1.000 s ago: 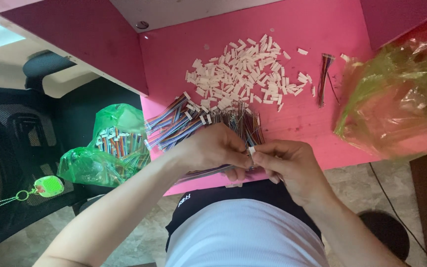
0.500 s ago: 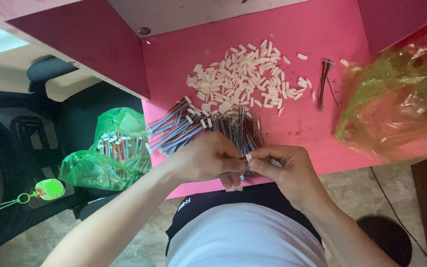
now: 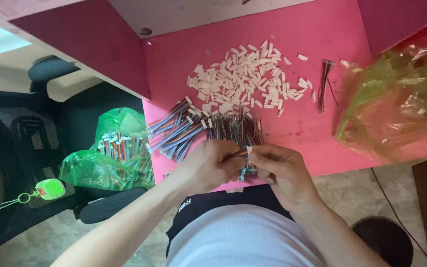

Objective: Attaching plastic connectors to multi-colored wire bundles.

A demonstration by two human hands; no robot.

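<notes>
My left hand (image 3: 211, 165) and my right hand (image 3: 278, 170) meet at the near edge of a pink table (image 3: 302, 128). Between their fingertips is a short multicoloured wire bundle (image 3: 239, 154); the left pinches the wires, the right pinches a small white connector (image 3: 249, 149) at its end. Just beyond the hands lies a pile of loose coloured wire bundles (image 3: 235, 127). To its left lies a heap of wire bundles with white connectors fitted (image 3: 174, 131). Farther back is a scatter of several small white connectors (image 3: 245, 79).
A green plastic bag of finished wire bundles (image 3: 112, 153) rests on a black chair at the left. A large crumpled green bag (image 3: 401, 104) sits at the table's right. One separate wire bundle (image 3: 325, 81) lies near it. A green key tag (image 3: 49, 189) hangs at the lower left.
The hands have stayed together at the table's near edge, with only small finger movements on the wire bundle and connector. The piles have not moved.
</notes>
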